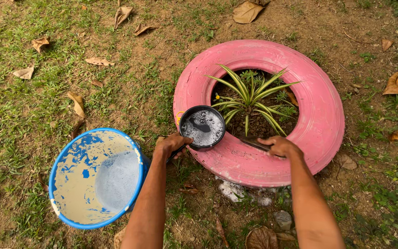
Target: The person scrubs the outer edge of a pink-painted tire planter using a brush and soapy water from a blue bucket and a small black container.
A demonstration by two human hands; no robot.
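Ground [116,83]: patchy grass and bare dirt, dry brown leaves scattered all over.
Tire [321,120]: big pink painted one lying flat on the dirt, used as a planter, soil in the hole.
Bucket [70,152]: blue rim, inside worn to a yellowish colour with blue flecks, sitting on the grass left of the tire, some foamy water at the bottom.
Plant [249,94]: spiky striped green-and-yellow leaves, growing out of the middle of the tire.
Pot [202,128]: small dark one with sudsy water in it, sitting on or just over the tire's near-left rim, right next to the plant.
Foam patch [236,191]: white suds on the ground just in front of the tire.
Left hand [171,144]: curled around the pot's handle, knuckles up, gripping it at the near edge.
Right hand [279,146]: fingers closed over a thin dark stick-like thing [252,142], resting on the tire's near rim. Can't tell what the thing is.
Small stone [283,219]: grey, on the dirt between the two forearms.
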